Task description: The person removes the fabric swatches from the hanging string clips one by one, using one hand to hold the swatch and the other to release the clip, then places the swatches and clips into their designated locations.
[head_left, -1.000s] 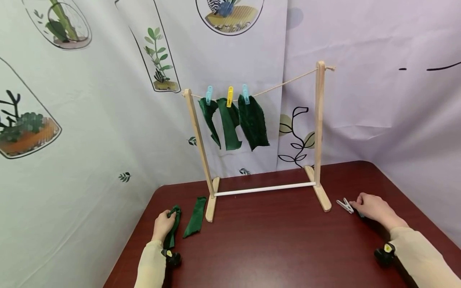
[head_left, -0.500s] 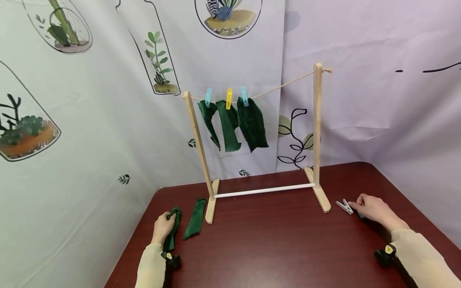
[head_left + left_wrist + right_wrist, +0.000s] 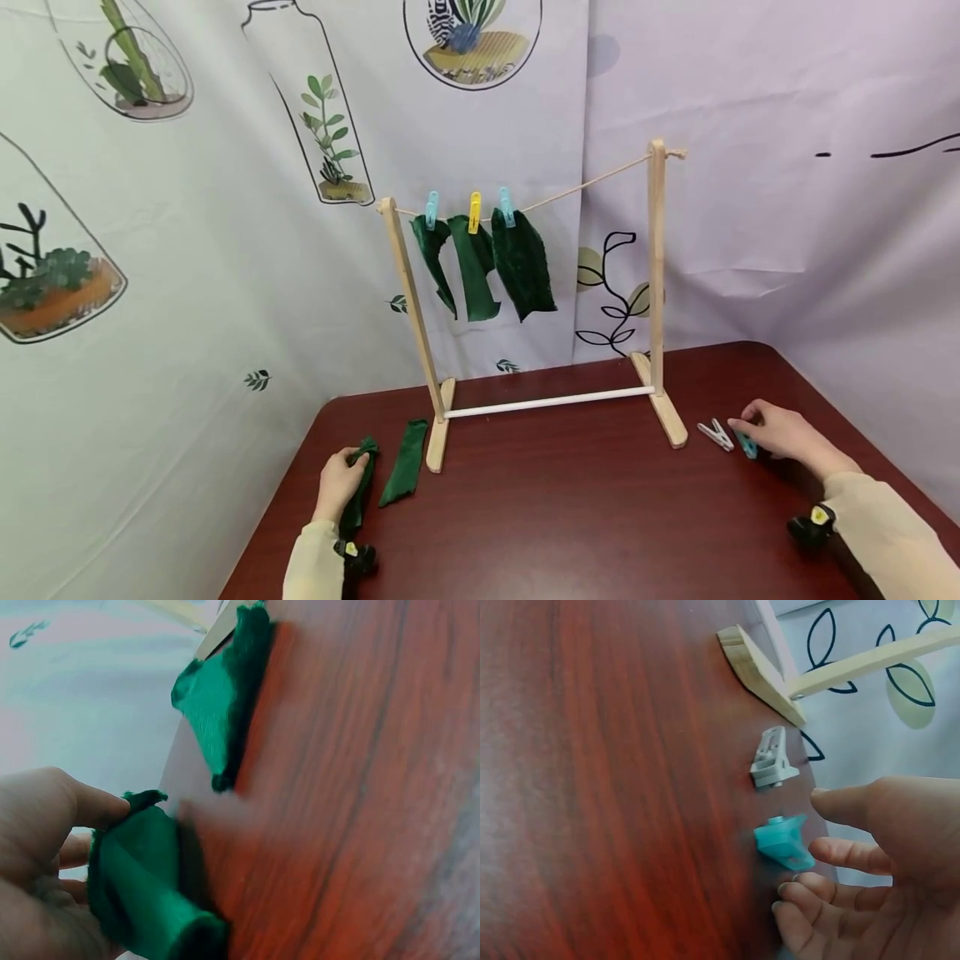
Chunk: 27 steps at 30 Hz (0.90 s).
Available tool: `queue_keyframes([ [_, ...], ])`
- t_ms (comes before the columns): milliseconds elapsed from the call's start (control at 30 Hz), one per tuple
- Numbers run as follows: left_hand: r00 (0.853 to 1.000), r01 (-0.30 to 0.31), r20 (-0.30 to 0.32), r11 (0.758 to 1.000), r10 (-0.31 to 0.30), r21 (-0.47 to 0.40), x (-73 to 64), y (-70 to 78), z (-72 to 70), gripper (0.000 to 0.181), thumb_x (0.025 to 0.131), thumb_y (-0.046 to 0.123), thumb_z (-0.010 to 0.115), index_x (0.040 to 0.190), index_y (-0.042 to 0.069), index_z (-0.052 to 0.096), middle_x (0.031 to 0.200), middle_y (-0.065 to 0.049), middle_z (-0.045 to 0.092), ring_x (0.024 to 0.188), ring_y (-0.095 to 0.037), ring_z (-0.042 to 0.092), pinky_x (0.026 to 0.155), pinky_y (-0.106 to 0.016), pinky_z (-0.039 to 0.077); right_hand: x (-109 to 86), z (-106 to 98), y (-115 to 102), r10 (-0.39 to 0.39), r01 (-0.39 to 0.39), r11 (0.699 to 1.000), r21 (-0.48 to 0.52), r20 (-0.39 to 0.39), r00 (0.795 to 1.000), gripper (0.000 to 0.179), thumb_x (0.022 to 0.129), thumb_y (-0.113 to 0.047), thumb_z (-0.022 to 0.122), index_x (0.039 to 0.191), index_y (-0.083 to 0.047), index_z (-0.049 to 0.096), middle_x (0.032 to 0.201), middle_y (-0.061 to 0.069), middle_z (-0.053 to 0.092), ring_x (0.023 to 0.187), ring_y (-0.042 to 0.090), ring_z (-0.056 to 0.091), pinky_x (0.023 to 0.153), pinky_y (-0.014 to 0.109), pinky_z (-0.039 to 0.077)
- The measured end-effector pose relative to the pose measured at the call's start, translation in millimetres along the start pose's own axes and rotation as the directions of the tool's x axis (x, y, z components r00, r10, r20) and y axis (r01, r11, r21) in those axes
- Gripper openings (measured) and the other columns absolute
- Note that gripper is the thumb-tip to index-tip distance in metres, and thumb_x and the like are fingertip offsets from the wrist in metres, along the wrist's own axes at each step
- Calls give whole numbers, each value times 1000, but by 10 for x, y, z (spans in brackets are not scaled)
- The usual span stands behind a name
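Observation:
My left hand point(image 3: 339, 485) pinches the upper end of a dark green strip of cloth point(image 3: 154, 877) between thumb and fingers; the rest of the strip hangs toward the table's left side. Just right of it, a second green cloth strip point(image 3: 406, 462) lies on the table. Over at the right, my right hand point(image 3: 783, 435) hovers at a teal clothespin point(image 3: 784, 844), thumb and fingers parted, fingertips close beside it. That clothespin lies on the tabletop. A pale grey clothespin point(image 3: 716, 435) rests to its left, nearer the rack.
A wooden drying rack point(image 3: 656, 275) stands at the back with a rope point(image 3: 585, 185) between its posts. From the rope hang three green cloths, among them a wide one point(image 3: 522, 267), under two blue clothespins and a yellow clothespin point(image 3: 475, 212). A printed curtain point(image 3: 735, 217) backs the table.
My right hand has drawn back slightly, so more of the teal clothespin shows. The left hand keeps its pinch on the cloth. The head view has tilted up a little.

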<state>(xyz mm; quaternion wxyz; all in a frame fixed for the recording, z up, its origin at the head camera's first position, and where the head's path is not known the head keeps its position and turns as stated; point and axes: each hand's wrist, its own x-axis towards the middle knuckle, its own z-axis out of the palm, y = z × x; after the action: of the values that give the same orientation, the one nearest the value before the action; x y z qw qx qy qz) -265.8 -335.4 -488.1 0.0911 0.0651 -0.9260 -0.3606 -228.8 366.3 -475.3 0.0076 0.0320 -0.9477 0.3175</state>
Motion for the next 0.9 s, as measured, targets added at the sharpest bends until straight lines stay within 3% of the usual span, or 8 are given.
queue_keyframes([
  [300,997,-72,-7,997,72,23,-14,199,-103,34,103,13,55,128,-10,58,126,-33,52,112,-46,56,87,-56,49,56,-225,-36,-75,63,989,-131,-95,993,37,101,-26,60,104,11,59,83,10,63,74,24,59,68,45,48],
  [500,994,-111,17,994,111,1,-22,406,-256,35,105,16,54,133,-6,57,131,-31,51,119,-47,54,94,-59,47,67,-437,-140,-92,77,988,-131,-113,989,40,102,-28,59,107,12,58,90,19,65,83,38,62,72,54,48],
  [667,990,-143,21,990,143,-17,2,614,-374,36,107,21,52,135,-2,56,134,-27,52,122,-43,54,96,-58,46,59,-658,-271,-109,92,986,-136,-121,987,43,103,-31,56,113,11,57,94,21,66,85,40,63,72,53,48],
  [900,980,-195,-23,981,195,9,61,854,-574,40,107,29,53,136,2,57,132,-23,57,116,-39,56,92,-55,47,20,-981,-542,-139,115,984,-136,-176,975,42,104,-31,54,122,7,55,105,30,65,96,50,61,75,57,47],
])
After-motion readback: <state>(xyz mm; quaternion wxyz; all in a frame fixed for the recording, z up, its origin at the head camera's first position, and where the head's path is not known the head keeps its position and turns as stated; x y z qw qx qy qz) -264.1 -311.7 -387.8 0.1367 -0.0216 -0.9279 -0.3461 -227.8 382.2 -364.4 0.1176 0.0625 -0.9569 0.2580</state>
